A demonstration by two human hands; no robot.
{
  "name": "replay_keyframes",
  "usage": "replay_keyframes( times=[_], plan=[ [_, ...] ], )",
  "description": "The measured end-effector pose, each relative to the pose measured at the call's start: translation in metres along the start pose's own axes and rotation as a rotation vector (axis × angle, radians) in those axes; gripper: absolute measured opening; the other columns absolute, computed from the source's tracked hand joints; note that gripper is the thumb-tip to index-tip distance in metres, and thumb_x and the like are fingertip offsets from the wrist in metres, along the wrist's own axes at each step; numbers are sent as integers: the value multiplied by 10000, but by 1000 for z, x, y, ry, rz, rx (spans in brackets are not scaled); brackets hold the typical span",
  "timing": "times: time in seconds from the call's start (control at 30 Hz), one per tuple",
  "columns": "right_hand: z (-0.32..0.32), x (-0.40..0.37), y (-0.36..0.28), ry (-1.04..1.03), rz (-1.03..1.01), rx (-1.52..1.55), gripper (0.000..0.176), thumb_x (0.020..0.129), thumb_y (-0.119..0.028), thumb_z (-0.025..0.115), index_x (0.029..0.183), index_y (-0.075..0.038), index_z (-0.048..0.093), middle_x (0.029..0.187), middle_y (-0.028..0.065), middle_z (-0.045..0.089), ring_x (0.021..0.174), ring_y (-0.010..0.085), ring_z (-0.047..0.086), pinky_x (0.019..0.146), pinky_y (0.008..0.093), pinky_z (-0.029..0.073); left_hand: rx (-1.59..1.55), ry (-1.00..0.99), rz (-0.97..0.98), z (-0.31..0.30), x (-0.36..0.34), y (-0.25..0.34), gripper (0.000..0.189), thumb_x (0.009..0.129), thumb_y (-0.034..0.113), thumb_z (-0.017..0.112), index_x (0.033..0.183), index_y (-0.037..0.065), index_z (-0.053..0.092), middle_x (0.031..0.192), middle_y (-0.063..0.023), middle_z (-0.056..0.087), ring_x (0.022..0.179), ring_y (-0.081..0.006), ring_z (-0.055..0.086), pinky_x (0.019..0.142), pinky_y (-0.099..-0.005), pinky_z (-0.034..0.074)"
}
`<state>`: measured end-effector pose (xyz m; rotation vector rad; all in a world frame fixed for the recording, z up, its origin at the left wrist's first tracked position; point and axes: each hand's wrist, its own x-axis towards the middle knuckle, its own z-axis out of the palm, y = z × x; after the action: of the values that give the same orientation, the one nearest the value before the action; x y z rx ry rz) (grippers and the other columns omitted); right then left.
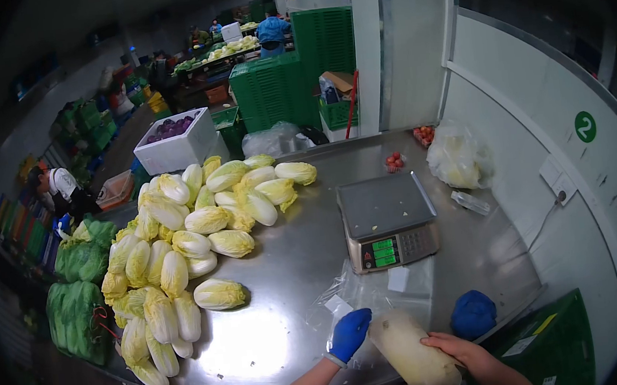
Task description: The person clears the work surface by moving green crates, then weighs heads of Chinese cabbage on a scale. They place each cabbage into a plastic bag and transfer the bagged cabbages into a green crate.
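Note:
My right hand (465,352), bare, is wrapped round the side of a pale napa cabbage (409,346) that appears to be in a clear bag. Close to the cabbage's upper left end is my left hand (350,335) in a blue glove, its fingers closed. What they pinch, if anything, is hidden. Clear plastic bags (414,290) lie flat on the steel table (295,283) just beyond both hands, with a white label (399,279) on them. Behind the bags stands a digital scale (389,214) with lit green displays.
Many bare napa cabbages (175,272) are heaped on the table's left. A blue rounded bundle (473,315) and a green crate (546,348) are at right. Red fruit (394,162) and a bulging plastic bag (459,156) sit near the wall. A person (63,190) works at far left.

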<state>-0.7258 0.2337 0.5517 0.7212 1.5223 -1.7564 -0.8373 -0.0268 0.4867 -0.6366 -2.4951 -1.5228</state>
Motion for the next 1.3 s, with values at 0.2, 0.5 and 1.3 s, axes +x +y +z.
replay_keyframes(
  times=[0.2, 0.5, 1.3],
  plan=[
    [-3, -7, 1, -70, 78, 39, 698, 812, -397, 676, 1295, 42, 430, 1138, 116, 583, 987, 174, 579, 826, 288, 472, 119, 5, 66, -23, 6, 7, 175, 832, 93, 614, 988, 46, 677, 999, -106, 676, 892, -259, 637, 799, -349, 488],
    [21, -29, -14, -16, -27, 41, 552, 850, -366, 641, 1201, 41, 515, 1041, 109, 622, 895, 165, 607, 770, 286, 493, -268, -18, 120, 6, -5, 57, 234, 838, 83, 609, 1060, 26, 657, 1135, -112, 636, 1041, -257, 603, 906, -344, 468],
    [29, -62, -8, -98, -35, 357, 406, 936, -360, 507, 1175, -36, 563, 1041, 86, 650, 910, 147, 638, 787, 295, 506, -311, -195, -261, 11, -33, 5, 537, 719, -108, 543, 1220, 83, 556, 1188, -133, 580, 1042, -273, 583, 872, -344, 489]
  ],
)
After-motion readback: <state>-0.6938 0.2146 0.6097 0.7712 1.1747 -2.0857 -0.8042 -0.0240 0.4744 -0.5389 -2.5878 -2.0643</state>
